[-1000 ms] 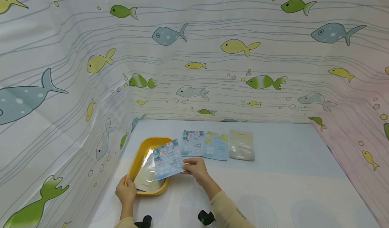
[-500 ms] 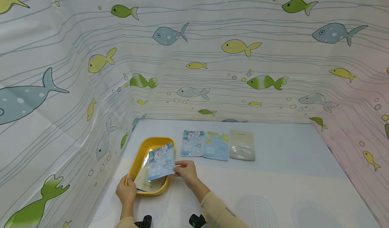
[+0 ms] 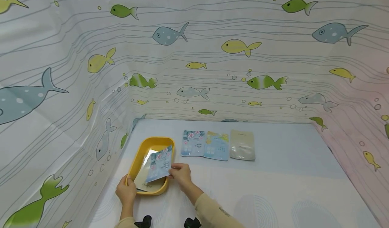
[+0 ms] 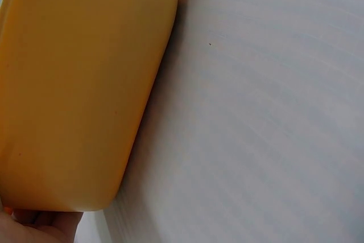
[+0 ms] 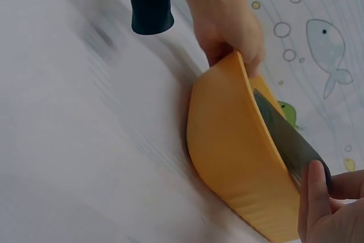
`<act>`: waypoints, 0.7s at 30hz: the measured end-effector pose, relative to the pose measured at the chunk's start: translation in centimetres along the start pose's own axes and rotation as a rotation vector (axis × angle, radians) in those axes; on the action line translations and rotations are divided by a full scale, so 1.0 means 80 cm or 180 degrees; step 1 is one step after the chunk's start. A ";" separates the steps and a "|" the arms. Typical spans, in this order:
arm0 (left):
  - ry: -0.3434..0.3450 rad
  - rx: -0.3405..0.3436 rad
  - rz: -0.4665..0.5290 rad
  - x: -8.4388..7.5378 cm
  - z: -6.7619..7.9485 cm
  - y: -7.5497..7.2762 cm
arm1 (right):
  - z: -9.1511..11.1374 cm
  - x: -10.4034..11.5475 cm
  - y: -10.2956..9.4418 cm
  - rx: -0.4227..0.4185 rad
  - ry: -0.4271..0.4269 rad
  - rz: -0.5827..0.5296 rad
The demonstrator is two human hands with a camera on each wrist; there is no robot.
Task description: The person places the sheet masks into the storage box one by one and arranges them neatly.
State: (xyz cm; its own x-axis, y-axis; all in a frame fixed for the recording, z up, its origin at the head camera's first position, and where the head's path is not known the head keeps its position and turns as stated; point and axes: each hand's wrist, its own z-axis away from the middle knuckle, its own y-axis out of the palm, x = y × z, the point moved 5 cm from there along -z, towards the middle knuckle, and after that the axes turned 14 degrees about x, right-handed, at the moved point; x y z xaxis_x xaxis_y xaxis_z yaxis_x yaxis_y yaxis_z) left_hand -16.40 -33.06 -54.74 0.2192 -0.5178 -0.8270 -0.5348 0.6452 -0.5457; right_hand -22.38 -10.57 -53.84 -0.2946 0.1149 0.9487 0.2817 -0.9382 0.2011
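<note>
A yellow plastic basin (image 3: 131, 169) stands at the left of the table in the head view. My left hand (image 3: 126, 189) grips its near-left rim, with the thumb over the edge. My right hand (image 3: 181, 175) pinches the right edge of a blue floral sheet mask packet (image 3: 160, 164), which lies tilted inside the basin. Under it, a beige packet (image 3: 143, 177) rests in the basin, partly covered. In the right wrist view the held packet (image 5: 290, 138) slants down past the basin wall (image 5: 233, 135), between thumb and fingers.
Behind and right of the basin lie a blue floral packet (image 3: 193, 143), a light blue packet with yellow flowers (image 3: 216, 146) and a beige packet (image 3: 242, 145) in a row. A fish-printed curtain (image 3: 212, 62) rises around the table.
My right hand has moved left and slightly nearer, carrying the floral packet from over the basin's right rim down into it. The left hand keeps its grip on the basin.
</note>
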 end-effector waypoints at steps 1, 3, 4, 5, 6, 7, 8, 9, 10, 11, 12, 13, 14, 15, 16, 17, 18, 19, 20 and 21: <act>0.0002 -0.0006 0.0008 0.000 0.000 0.000 | 0.000 0.000 0.001 0.0012 0.0015 0.0033; 0.0000 -0.0003 0.0014 0.001 -0.001 0.000 | 0.000 -0.002 0.003 0.0039 0.0060 0.0095; -0.0001 -0.0006 0.0014 0.002 -0.001 0.000 | 0.001 -0.002 0.004 0.0062 0.0078 0.0127; -0.0001 -0.0008 0.0018 0.003 -0.001 0.000 | 0.001 -0.002 0.005 0.0089 0.0083 0.0169; 0.0000 -0.0009 0.0014 0.003 -0.001 0.000 | 0.002 -0.002 0.006 0.0121 0.0093 0.0182; 0.0007 -0.0016 0.0013 0.002 -0.001 0.000 | 0.003 -0.002 0.007 0.0162 0.0093 0.0202; 0.0013 -0.0025 0.0008 0.002 -0.001 0.000 | 0.004 -0.003 0.008 0.0209 0.0093 0.0213; 0.0021 -0.0036 0.0011 0.002 -0.001 0.001 | 0.005 -0.003 0.009 0.0263 0.0080 0.0237; 0.0029 -0.0048 0.0010 0.002 -0.001 0.000 | 0.006 -0.003 0.010 0.0315 0.0069 0.0247; 0.0030 -0.0050 0.0019 0.002 -0.001 0.000 | 0.006 -0.003 0.012 0.0359 0.0054 0.0271; 0.0026 -0.0045 0.0024 0.002 -0.002 0.000 | 0.007 -0.003 0.013 0.0396 0.0039 0.0290; 0.0021 -0.0038 0.0028 0.002 -0.002 0.000 | 0.007 -0.003 0.015 0.0431 0.0020 0.0312; 0.0014 -0.0026 0.0033 0.003 -0.002 0.001 | 0.008 -0.003 0.016 0.0454 0.0004 0.0337; 0.0009 -0.0013 0.0041 0.003 -0.003 0.001 | 0.008 -0.003 0.017 0.0469 -0.0013 0.0355; 0.0003 -0.0001 0.0044 0.004 -0.003 0.002 | 0.009 -0.002 0.018 0.0480 -0.0032 0.0370; 0.0000 0.0006 0.0049 0.004 -0.003 0.002 | 0.009 -0.001 0.018 0.0490 -0.0046 0.0384; 0.0007 0.0007 0.0040 0.005 -0.003 0.002 | 0.009 0.000 0.019 0.0509 -0.0067 0.0404; 0.0008 0.0003 0.0038 0.005 -0.003 0.002 | 0.010 0.001 0.020 0.0526 -0.0071 0.0403; 0.0013 -0.0005 0.0037 0.005 -0.003 0.002 | 0.010 0.002 0.020 0.0535 -0.0077 0.0388; 0.0011 -0.0012 0.0038 0.006 -0.003 0.002 | 0.010 0.002 0.020 0.0542 -0.0076 0.0386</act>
State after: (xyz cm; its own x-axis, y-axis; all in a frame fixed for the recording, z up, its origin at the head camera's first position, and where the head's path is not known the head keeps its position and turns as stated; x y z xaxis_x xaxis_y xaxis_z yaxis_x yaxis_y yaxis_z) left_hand -16.61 -33.32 -55.19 0.2099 -0.5118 -0.8330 -0.5406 0.6492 -0.5351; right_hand -21.24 -11.79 -53.13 -0.2281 0.0139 0.9735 0.4646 -0.8772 0.1214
